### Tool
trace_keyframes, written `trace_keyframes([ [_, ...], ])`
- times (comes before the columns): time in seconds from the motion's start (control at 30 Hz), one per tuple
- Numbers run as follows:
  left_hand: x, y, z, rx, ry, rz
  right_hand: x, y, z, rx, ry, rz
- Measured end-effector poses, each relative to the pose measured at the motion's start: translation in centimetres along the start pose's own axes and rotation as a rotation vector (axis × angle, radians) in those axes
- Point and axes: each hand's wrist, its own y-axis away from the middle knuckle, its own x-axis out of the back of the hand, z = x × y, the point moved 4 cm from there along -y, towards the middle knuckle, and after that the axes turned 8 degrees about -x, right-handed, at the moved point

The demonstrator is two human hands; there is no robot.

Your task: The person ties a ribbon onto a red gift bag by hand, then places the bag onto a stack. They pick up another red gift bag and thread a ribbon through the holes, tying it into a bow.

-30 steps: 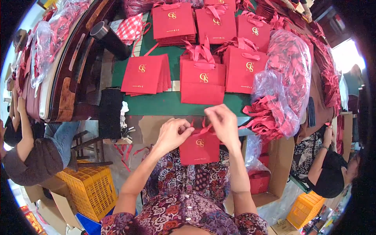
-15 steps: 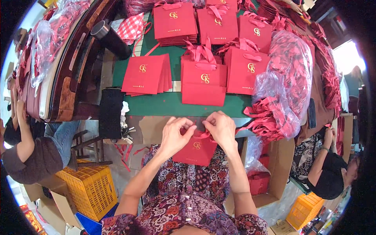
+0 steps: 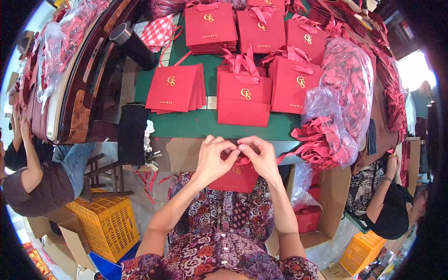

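A small red paper gift bag (image 3: 234, 181) with a gold emblem hangs in front of my lap, at the table's near edge. Over its top my left hand (image 3: 213, 158) pinches thumb and forefinger together at a red ribbon (image 3: 243, 160). My right hand (image 3: 262, 159) is closed the same way, its fingertips meeting those of the left on the ribbon. The fingers hide most of the pinched part. Just beyond them stands a red bag with ribbon handles (image 3: 243, 112), its lower front folded.
Stacks of red bags (image 3: 175, 88) cover the green table (image 3: 186, 126). A clear plastic sack of red ribbons (image 3: 345, 84) lies at right, loose ends trailing toward me. A black tumbler (image 3: 133, 46) leans at left. Below are a carton (image 3: 333, 205) and a yellow crate (image 3: 105, 224). People sit on both sides.
My hands have come together, so the fingertips that were apart now meet over the bag's top. The bag has risen slightly.
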Motion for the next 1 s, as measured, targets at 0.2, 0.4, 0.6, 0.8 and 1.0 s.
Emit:
trace_keyframes([
  [0.2,-0.2,0.1,-0.2,-0.007,0.031,0.003,-0.1,0.1,0.6,0.029,-0.058,0.000],
  [0.4,-0.3,1.8,-0.9,0.040,0.356,0.010,0.7,0.7,0.7,0.007,-0.124,-0.040],
  [0.6,0.2,4.7,-0.7,0.056,0.391,-0.297,1.4,1.1,1.9,-0.016,-0.231,-0.037],
  [0.8,0.4,6.8,-0.1,0.144,0.470,-0.374,2.5,0.6,0.9,0.027,-0.173,0.120],
  [1.0,1.2,7.8,0.6,0.117,0.385,-0.464,2.3,0.0,-0.2,0.075,-0.157,0.170],
])
